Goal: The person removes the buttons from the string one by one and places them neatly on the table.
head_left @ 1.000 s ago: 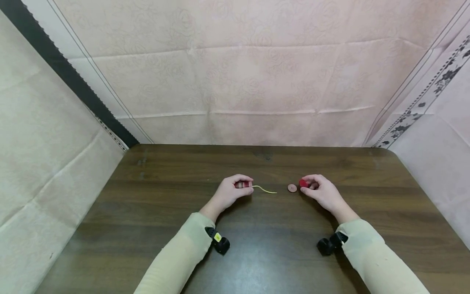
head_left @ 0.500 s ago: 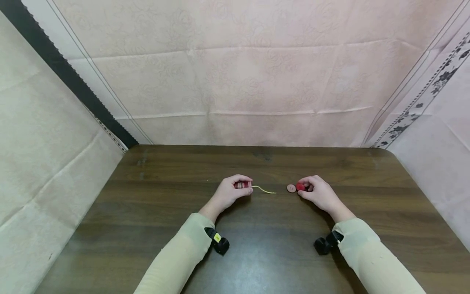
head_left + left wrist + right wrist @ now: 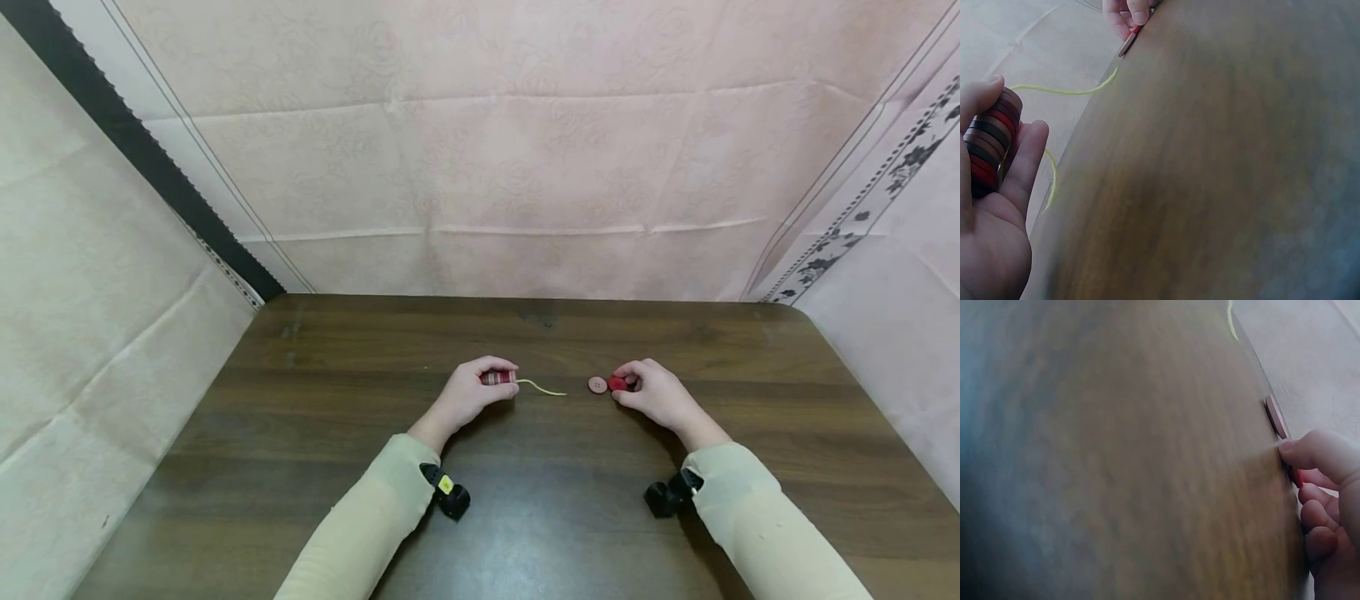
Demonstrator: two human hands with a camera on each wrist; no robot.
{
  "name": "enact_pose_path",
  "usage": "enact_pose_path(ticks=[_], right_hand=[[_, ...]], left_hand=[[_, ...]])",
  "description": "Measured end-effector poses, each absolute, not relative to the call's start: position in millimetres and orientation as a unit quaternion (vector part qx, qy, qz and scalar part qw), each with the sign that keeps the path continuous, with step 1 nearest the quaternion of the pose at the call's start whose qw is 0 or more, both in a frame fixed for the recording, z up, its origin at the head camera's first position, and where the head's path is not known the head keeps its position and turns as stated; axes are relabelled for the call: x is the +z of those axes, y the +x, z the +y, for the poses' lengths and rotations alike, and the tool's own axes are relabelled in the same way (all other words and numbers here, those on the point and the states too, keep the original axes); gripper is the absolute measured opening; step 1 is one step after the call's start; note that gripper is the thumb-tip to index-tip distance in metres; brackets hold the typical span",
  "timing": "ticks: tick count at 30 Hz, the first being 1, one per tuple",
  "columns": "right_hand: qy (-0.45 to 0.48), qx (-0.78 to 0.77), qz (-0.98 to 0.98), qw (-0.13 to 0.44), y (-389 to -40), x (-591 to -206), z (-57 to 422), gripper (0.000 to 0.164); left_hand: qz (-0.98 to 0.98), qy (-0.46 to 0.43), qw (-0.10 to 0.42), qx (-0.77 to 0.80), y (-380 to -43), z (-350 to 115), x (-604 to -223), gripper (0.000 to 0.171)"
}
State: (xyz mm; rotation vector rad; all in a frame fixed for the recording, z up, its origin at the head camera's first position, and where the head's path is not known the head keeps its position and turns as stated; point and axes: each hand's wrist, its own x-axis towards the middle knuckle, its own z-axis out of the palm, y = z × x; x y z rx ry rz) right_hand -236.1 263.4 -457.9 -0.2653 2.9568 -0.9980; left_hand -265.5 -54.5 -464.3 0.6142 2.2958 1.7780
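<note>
My left hand [image 3: 468, 392] grips a row of red, black and pinkish buttons [image 3: 996, 134], stacked face to face, in its curled fingers and thumb. A yellow-green string [image 3: 542, 388] comes out of the stack's right end and trails rightward; a second length of it hangs below the stack in the left wrist view. On the table my right hand [image 3: 660, 396] holds a red button [image 3: 617, 383] between thumb and fingers at its right edge. Close against its left side lies a pink button [image 3: 597, 385], flat, its holes facing up. Fingers partly hide the red button in the right wrist view.
The brown wooden table [image 3: 555, 500] spreads around both hands. Pale patterned cloth [image 3: 525, 167] hangs behind its far edge and at both sides. Each sleeve carries a small black camera [image 3: 452, 502] at the wrist.
My right hand has shifted slightly left and down with the red button, which now lies lower, beside the pink button. The left hand keeps its grip and has hardly moved.
</note>
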Motion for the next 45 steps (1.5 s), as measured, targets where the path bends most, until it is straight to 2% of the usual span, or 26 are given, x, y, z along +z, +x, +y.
enact_pose_path(ticks=[8,18,25,33,38,45], right_hand=[[-0.088,-0.332,0.939,0.000,-236,-459,265,0.033],[-0.082,-0.353,0.932,-0.027,-236,-454,255,0.036],[-0.112,-0.382,0.917,-0.033,-238,-447,224,0.034],[-0.114,-0.466,0.876,0.038,-238,-445,189,0.035],[-0.115,-0.530,0.836,0.086,-237,-443,171,0.037],[-0.120,-0.570,0.806,0.111,-237,-446,155,0.037]], left_hand=[[0.771,0.205,0.084,0.597,-265,-55,-463,0.031],[0.779,0.198,0.107,0.586,-265,-53,-459,0.034],[0.789,0.202,0.108,0.570,-249,-55,-429,0.033],[0.791,0.192,0.104,0.571,-265,-55,-458,0.035],[0.795,0.192,0.110,0.565,-265,-56,-459,0.035],[0.796,0.188,0.122,0.563,-264,-56,-460,0.032]])
